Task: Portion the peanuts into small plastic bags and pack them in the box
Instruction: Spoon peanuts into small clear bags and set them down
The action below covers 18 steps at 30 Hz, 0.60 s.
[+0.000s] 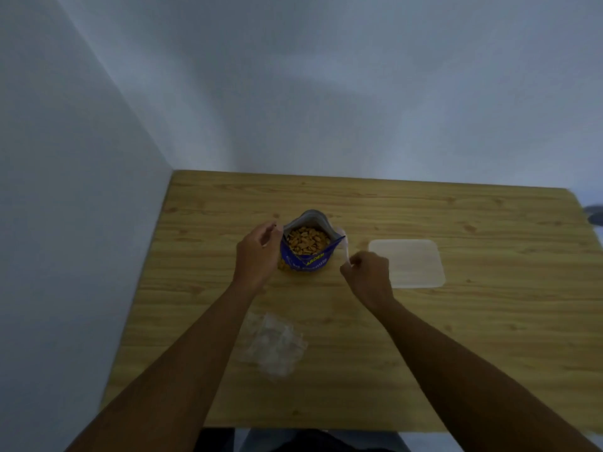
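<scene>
Two hands, one open peanut bag point(306, 256).
Clear box point(408, 267) right, small bags point(270, 344) below; left hand point(257, 256) grips rim, right hand point(368, 275) pinches white utensil point(345, 252).

A light wooden desk point(456, 353) with visible grain stands in a corner against plain pale grey walls point(293, 76); a dark rounded object point(595, 216), partly cut off, shows beyond its far right edge

Wooden table point(456, 353) carries peanut pouch point(306, 256), clear box point(414, 265), small plastic bags point(272, 345)
</scene>
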### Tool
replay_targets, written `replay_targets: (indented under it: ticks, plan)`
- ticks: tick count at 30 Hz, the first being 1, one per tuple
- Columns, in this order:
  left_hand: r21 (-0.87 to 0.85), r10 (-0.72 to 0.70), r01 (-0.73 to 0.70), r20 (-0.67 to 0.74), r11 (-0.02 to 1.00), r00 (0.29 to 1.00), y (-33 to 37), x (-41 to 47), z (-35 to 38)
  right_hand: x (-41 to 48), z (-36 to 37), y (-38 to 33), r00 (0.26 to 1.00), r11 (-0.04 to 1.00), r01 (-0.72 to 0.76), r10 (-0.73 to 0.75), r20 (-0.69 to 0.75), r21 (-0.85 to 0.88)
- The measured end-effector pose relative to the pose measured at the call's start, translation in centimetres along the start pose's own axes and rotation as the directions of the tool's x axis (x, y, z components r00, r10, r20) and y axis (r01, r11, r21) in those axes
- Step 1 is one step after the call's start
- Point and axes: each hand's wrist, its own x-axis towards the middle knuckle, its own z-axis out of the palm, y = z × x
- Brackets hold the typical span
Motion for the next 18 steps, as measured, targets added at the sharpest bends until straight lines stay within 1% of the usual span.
replay_targets:
  ticks: [2, 3, 4, 6, 7, 9, 11, 12, 14, 16, 18]
  plan:
    - [0.005, 0.031, -0.031, -0.004, 1.0, 1.0, 0.1, 0.1, 0.2, 1.2, -2.4, -0.9, 0.992, 0.995, 0.095, -0.095, -0.081, 0.007]
    - [-0.002, 0.033, -0.034, -0.011, 0.999, 0.999, 0.1, 0.2, 0.2, 2.0, -3.6, -1.2, 0.985, 0.991, 0.136, -0.136, -0.107, -0.012]
    - [-0.013, 0.03, -0.031, -0.016, 0.999, 0.999, 0.0, 0.3, 0.2, 2.7, -4.9, -1.8, 0.981, 0.985, 0.162, -0.167, -0.103, -0.058]
    - [-0.03, 0.025, -0.026, -0.025, 0.999, 0.999, -0.2, 0.4, 0.3, 4.2, -7.2, -2.9, 0.971, 0.96, 0.234, -0.239, -0.019, -0.155]
    - [-0.037, 0.024, -0.025, -0.03, 0.999, 0.999, -0.3, 0.5, 0.3, 4.8, -8.3, -3.5, 0.956, 0.942, 0.294, -0.293, 0.034, -0.159]
    - [-0.048, 0.021, -0.022, -0.034, 0.999, 0.999, -0.4, 0.8, 0.3, 5.3, -10.4, -5.3, 0.904, 0.899, 0.424, -0.413, 0.11, -0.11]
    - [-0.047, 0.014, -0.016, -0.029, 0.999, 0.999, -0.5, 0.9, 0.3, 5.1, -11.8, -7.1, 0.849, 0.858, 0.511, -0.498, 0.174, -0.04]
    - [-0.041, 0.01, -0.011, -0.026, 0.999, 1.0, -0.6, 1.0, 0.3, 5.0, -12.0, -7.9, 0.834, 0.849, 0.528, -0.509, 0.213, -0.038]
    - [-0.024, 0.011, -0.012, -0.028, 1.0, 1.0, -0.6, 1.1, 0.3, 4.8, -11.4, -9.3, 0.821, 0.831, 0.543, -0.496, 0.283, -0.118]
    - [-0.023, 0.013, -0.013, -0.026, 1.0, 1.0, -0.6, 1.1, 0.3, 4.7, -9.9, -10.1, 0.816, 0.805, 0.558, -0.489, 0.308, -0.201]
    - [-0.031, 0.013, -0.014, -0.026, 0.999, 1.0, -0.6, 1.1, 0.3, 4.5, -8.1, -10.4, 0.825, 0.809, 0.541, -0.457, 0.332, -0.231]
